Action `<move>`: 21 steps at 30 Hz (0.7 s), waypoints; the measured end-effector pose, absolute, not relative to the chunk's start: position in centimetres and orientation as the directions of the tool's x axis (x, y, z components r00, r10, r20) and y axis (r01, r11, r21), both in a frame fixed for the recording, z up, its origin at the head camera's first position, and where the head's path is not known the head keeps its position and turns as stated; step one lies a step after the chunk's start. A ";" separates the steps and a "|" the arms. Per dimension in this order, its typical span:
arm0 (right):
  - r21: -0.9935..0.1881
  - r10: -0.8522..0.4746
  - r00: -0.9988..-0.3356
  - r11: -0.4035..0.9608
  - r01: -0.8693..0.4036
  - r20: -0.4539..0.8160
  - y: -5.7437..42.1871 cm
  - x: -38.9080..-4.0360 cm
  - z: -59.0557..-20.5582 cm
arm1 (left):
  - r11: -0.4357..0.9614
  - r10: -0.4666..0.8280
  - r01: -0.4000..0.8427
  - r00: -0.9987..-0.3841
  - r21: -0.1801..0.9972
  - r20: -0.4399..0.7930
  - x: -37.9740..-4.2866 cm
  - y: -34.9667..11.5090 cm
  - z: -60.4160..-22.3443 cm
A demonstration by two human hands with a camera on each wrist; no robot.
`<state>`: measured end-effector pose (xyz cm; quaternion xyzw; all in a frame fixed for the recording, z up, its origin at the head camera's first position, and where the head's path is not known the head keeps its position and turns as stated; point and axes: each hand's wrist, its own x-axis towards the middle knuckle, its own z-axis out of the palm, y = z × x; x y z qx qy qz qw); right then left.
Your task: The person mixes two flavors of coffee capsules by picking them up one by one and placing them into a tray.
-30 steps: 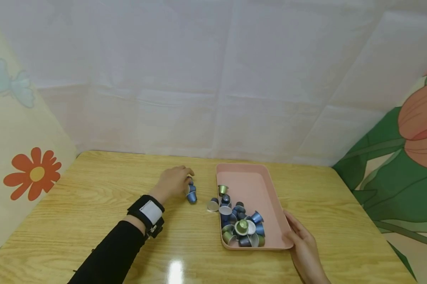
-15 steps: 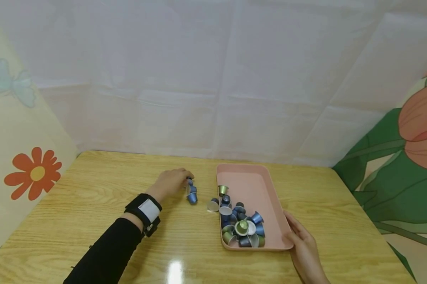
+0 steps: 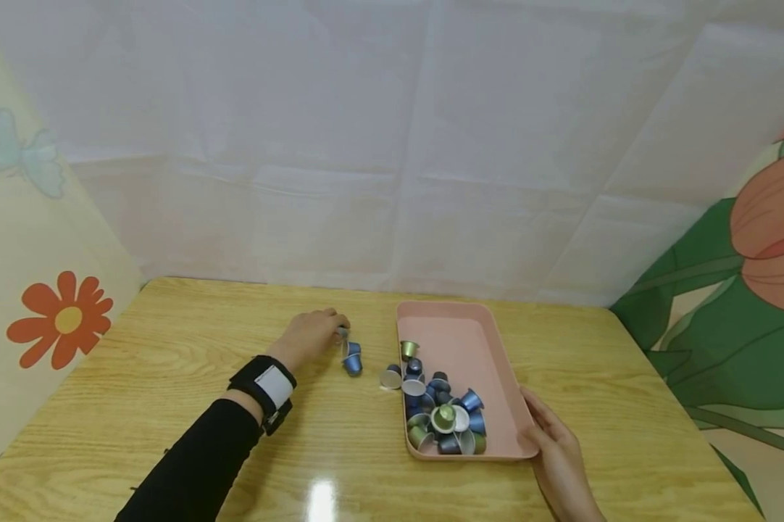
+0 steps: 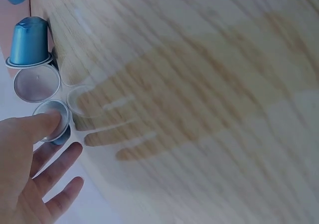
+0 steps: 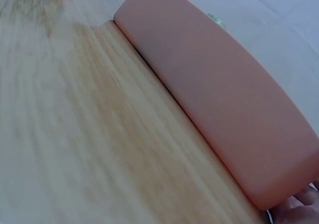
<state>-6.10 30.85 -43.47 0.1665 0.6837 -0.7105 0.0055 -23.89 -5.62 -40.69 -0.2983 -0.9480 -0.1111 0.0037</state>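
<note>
My left hand (image 3: pixel 310 337) pinches a coffee capsule (image 4: pixel 61 109) at the table's middle. Its thumb presses the foil lid in the left wrist view, while the other fingers spread around and behind. Beside that capsule lie a second capsule (image 4: pixel 37 84) with its lid facing the camera and a blue capsule (image 4: pixel 30 42) standing rim down. From the head these neighbours appear as a short row of blue capsules (image 3: pixel 353 364). My right hand (image 3: pixel 558 449) grips the near right corner of a pink tray (image 3: pixel 457 330), mostly out of the right wrist view.
Several blue, green and dark capsules (image 3: pixel 445 417) are heaped in the tray's near left part. One more capsule (image 3: pixel 390 377) lies on the wooden table (image 3: pixel 203 348) against the tray's left side. A white cloth (image 3: pixel 392 181) hangs behind the table.
My left hand has drawn slightly left, and the far capsule of the row has turned and shifted left in its fingers. The right hand and the tray have stayed in place.
</note>
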 end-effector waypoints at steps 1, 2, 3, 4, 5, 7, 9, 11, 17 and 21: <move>-0.970 0.220 -0.945 -0.063 0.234 -0.243 30.9 -6.1 -43.5 | 0.796 0.564 0.567 -0.822 0.212 0.080 -23.9 -5.6 -40.7; -0.971 0.221 -0.945 -0.061 0.231 -0.239 30.9 -6.1 -43.6 | 0.795 0.563 0.568 -0.822 0.213 0.088 -23.8 -5.6 -40.6; -0.972 0.221 -0.947 -0.062 0.226 -0.234 30.9 -6.1 -43.6 | 0.795 0.561 0.568 -0.822 0.212 0.098 -23.8 -5.6 -40.6; -0.972 0.223 -0.947 -0.061 0.225 -0.233 30.9 -6.1 -43.7 | 0.796 0.558 0.568 -0.823 0.209 0.109 -23.8 -5.6 -40.6; -0.973 0.225 -0.947 -0.061 0.222 -0.230 31.0 -6.1 -43.7 | 0.798 0.553 0.565 -0.825 0.207 0.118 -23.8 -5.5 -40.6; -0.974 0.227 -0.947 -0.059 0.218 -0.226 31.0 -6.0 -43.8 | 0.804 0.545 0.562 -0.827 0.196 0.138 -23.8 -5.4 -40.5; -0.975 0.226 -0.948 -0.057 0.215 -0.222 31.0 -6.1 -43.8 | 0.807 0.537 0.562 -0.826 0.181 0.171 -23.9 -5.2 -40.4; -0.975 0.229 -0.948 -0.054 0.216 -0.222 31.0 -6.1 -43.8 | 0.811 0.528 0.559 -0.826 0.172 0.197 -23.9 -4.9 -40.3; -0.978 0.239 -0.949 -0.055 0.200 -0.207 31.0 -6.1 -43.9 | 0.828 0.510 0.544 -0.832 0.136 0.220 -24.0 -4.0 -39.8; -0.981 0.237 -0.952 -0.063 0.185 -0.195 31.1 -6.0 -44.1 | 0.829 0.519 0.549 -0.826 0.108 0.220 -23.8 -2.9 -39.6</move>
